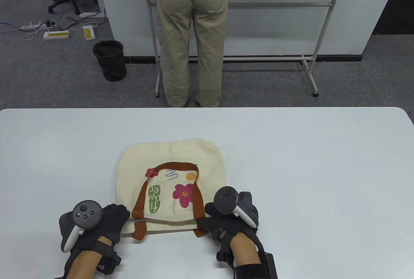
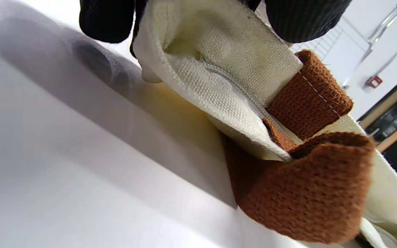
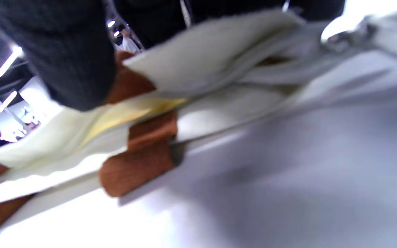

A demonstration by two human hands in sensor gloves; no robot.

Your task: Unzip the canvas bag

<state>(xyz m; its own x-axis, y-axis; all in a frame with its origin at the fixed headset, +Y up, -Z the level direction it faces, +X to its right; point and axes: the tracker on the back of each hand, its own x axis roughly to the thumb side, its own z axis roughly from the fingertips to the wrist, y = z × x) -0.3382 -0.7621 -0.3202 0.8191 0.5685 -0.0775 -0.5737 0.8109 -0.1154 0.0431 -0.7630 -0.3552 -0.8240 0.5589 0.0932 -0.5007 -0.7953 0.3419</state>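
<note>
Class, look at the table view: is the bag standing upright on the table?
No. The bag lies flat on the table, printed side up, its brown handles folded over it.

White table (image 1: 307, 162) is carrying one cream canvas bag (image 1: 161, 159), lying flat near the front edge, printed side up, brown handles (image 1: 168, 166) folding across it and over its front edge.

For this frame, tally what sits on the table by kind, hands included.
Canvas bag: 1
Brown handles on the bag: 2
Gloved hands: 2, left hand and right hand, each at a near corner of the bag
Total: 5
</note>
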